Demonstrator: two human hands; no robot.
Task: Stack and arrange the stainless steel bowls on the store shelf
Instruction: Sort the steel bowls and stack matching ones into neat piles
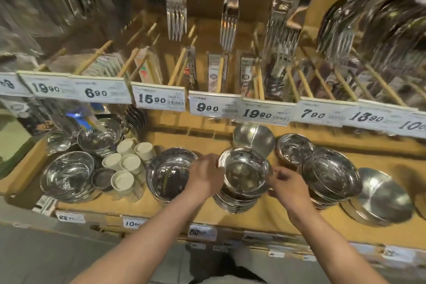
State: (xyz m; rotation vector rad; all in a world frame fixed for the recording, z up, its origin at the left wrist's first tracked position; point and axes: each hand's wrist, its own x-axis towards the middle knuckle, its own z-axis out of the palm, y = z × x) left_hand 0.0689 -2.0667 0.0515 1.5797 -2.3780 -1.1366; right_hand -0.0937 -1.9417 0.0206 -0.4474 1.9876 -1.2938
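Note:
A stack of steel bowls (239,200) stands at the middle of the wooden shelf (265,217), its top bowl (244,170) tilted toward me. My left hand (205,175) grips that top bowl's left rim. My right hand (288,187) is at its right rim with fingers curled; whether they touch the rim is unclear. A wide steel bowl (168,175) sits just left of the stack. Another bowl stack (329,175) stands to the right, with a small bowl (294,147) behind it and an overturned bowl (253,136) at the back.
More steel bowls (68,175) and white cups (129,161) fill the shelf's left part. Flat steel dishes (382,198) lie at the right end. Price tags (159,99) line the rail above, with hanging forks (176,18) overhead.

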